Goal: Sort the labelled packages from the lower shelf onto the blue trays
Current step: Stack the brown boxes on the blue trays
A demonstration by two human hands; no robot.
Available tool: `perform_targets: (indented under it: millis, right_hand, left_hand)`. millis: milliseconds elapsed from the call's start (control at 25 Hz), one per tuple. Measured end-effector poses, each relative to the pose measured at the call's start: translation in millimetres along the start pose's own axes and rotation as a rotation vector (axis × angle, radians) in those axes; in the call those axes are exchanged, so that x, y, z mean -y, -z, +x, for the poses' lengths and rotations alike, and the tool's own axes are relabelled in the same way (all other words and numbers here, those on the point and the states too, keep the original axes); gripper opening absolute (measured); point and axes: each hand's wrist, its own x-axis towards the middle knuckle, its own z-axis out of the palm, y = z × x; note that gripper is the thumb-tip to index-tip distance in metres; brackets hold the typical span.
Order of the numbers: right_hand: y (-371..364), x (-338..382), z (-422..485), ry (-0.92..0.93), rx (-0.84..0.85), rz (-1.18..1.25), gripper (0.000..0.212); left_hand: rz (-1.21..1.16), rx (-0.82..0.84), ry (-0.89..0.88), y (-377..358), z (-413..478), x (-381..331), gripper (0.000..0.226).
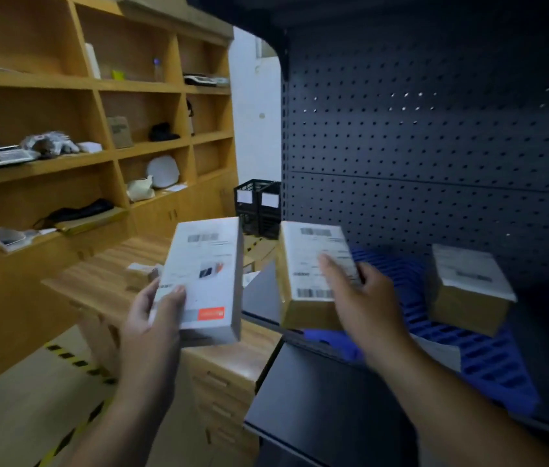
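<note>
**Left grip and right grip both full, how I'd land these**

Left grip is clasping a white carton by its lower left corner, thumb lying across the printed face, holding it upright near the right end of the wooden tabletop. Right grip is wrapping round a brown labelled package, fingers spreading over the label, hovering at the left end of the blue tray on the dark shelf. Another labelled package is already sitting on that tray, farther right and well apart.

I'm thinking the brown one should be going down first since it's nearest the tray. Aim for flat, label up, beside the sitting package and not stacked on it. Labels are looking too blurry to read, so I'd be checking both before committing either. The white carton's corner hold is looking a bit light for a one-handed swing, so I'd be moving it slowly.
</note>
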Motion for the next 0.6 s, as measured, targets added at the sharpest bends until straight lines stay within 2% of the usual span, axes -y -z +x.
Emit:
perform_targets:
  millis: [80, 200, 280, 600]
  right_hand:
    - [23.6, 7.1, 26.0, -0.017, -0.129, -0.113, 0.048]
    - [46.5, 5.2, 49.9, -0.117, -0.209, -0.281, 0.057]
    - [49.1, -5.0, 54.8, -0.176, -0.267, -0.362, 0.058]
    - [31.3, -34.9, 71.1, -0.284, -0.374, -0.376, 0.066]
  left_hand:
    - [-0.046, 0.13, -0.006, -34.0, 22.6, -1.4, 0.012]
    - [-0.11, 0.341, 0.029, -72.2, 48.9, 1.0, 0.026]
    - [-0.135, 0.452, 0.071, -88.9, 63.7, 6.5, 0.026]
    - [-0.158, 0.589, 0.204, -116.8, 93.3, 30.0, 0.017]
